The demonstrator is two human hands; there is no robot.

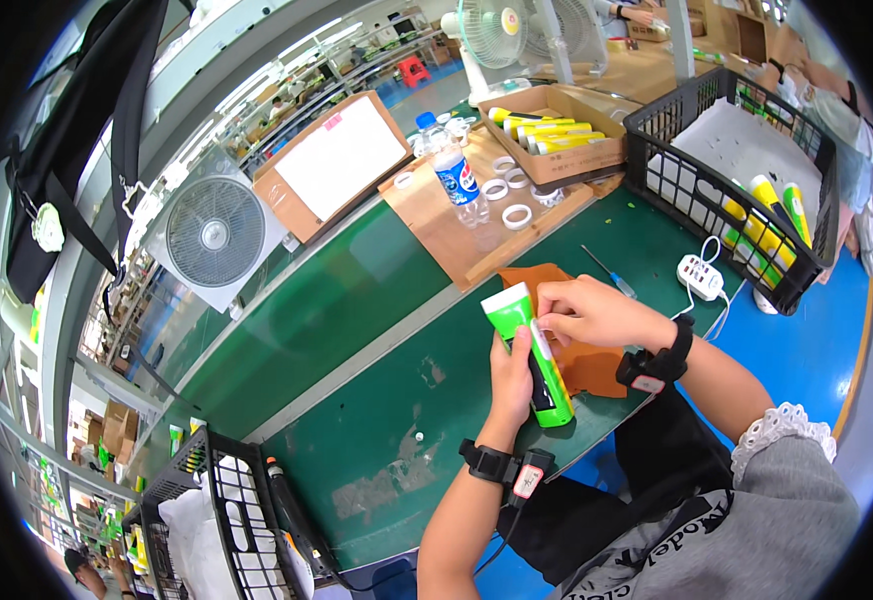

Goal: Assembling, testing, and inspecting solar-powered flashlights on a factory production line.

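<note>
A bright green flashlight with a black panel and a flared white end stands tilted over the near edge of the green table. My left hand is closed around its left side, the thumb lying along the body. Against its upper right side, the fingers of my right hand are pinched together; whatever they hold there is hidden or too small to name. An orange-brown cloth or sheet lies beneath my right hand. Beyond that hand, a screwdriver rests on the table.
A white power strip lies right of the screwdriver. Black crates stand at the right and lower left. Farther back are a cardboard box of yellow flashlights, a plastic bottle, and white rings. A dark tool lies beside the left crate.
</note>
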